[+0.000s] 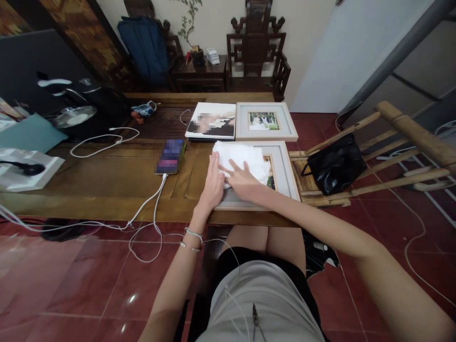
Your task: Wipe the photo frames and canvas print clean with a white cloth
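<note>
- Cloth (245, 153), white, lies over the left and middle of the nearer picture frame (284, 173), its longer side running left to right.
- That frame rests flat at the front edge of the wooden table (107, 183), long axis also side to side; part of its photo shows right of the cloth.
- Right hand (244, 183): spread flat on the cloth, fingers pointing away and leftward, grasping nothing visible.
- Left hand (213, 179): unclenched, fingers straight and together, pointing away, along the cloth's left edge.
- Second frame (291, 124) lies just beyond, parallel.
</note>
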### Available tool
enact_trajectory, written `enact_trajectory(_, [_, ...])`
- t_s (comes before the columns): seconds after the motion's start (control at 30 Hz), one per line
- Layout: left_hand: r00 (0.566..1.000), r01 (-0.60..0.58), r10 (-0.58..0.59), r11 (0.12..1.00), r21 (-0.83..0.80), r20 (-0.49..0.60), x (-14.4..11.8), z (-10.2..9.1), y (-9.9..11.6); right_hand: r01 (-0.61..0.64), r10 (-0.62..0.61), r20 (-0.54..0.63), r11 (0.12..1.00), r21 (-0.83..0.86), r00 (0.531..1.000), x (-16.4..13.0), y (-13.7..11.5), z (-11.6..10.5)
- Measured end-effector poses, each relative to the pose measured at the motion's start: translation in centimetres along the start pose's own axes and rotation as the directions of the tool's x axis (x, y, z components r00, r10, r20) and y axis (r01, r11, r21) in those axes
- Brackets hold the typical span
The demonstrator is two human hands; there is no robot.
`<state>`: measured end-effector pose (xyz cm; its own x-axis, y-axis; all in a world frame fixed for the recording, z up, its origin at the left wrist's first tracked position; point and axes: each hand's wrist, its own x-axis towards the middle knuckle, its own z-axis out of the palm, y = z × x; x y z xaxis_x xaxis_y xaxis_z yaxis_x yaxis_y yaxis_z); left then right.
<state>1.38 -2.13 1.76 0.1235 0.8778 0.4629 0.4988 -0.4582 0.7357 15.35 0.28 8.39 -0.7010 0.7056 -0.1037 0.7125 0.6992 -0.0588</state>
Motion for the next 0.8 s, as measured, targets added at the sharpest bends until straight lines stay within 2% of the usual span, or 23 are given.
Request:
enact_trajectory(0.1, [1.0, -0.024, 0.024, 0.999, -0.026, 0.013, -0.1, -0.2, 0.1, 0.104, -0.104, 0.048, 0.995, 0.007, 0.993, -3.7, -1.2, -0.1])
enact_trajectory(0.17, [0.998, -0.019, 0.019, 1.0, 0.0, 0.053, -0.1, -0.2, 0.1, 0.185, -0.187, 0.087, 0.982, 0.022, 0.979, -5.8, -1.1, -0.5])
enact_trajectory(0.23, [0.995, -0.01, 0.004, 0.998, 0.054, 0.101, 0.0, -0.1, 0.1, 0.202, -0.206, 0.149, 0.978, 0.041, 0.967, -7.6, -0.4, -1.3])
enact_trajectory(0.33, [0.989, -0.013, -0.006, 0.991, 0.13, 0.146, 0.0, 0.4, -0.3, 0.096, -0.099, 0.236, 0.995, 0.025, 0.967, -9.9, 1.0, -2.5])
enact_trajectory(0.43, [0.986, -0.025, -0.005, 0.983, 0.18, 0.165, 0.0, 0.7, -0.8, -0.118, 0.129, 0.282, 0.991, -0.055, 0.951, -11.7, 3.1, -3.6])
enact_trajectory(0.5, [0.987, -0.038, 0.007, 0.981, 0.188, 0.161, -0.1, 0.7, -0.9, -0.276, 0.299, 0.24, 0.953, -0.124, 0.924, -12.2, 5.0, -3.9])
enact_trajectory(0.57, [0.988, -0.06, 0.034, 0.983, 0.172, 0.147, -0.2, 0.7, -0.9, -0.37, 0.395, 0.134, 0.912, -0.179, 0.909, -12.1, 6.9, -3.6])
enact_trajectory(0.7, [0.998, -0.022, 0.016, 0.993, 0.117, 0.055, -0.3, 0.5, -1.0, -0.399, 0.402, -0.016, 0.903, -0.159, 0.915, -11.8, 9.4, -1.5])
enact_trajectory(0.8, [0.99, 0.121, -0.118, 0.992, 0.039, -0.079, -0.5, 0.6, -1.6, -0.378, 0.374, -0.056, 0.92, -0.104, 0.926, -13.0, 8.5, 0.2])
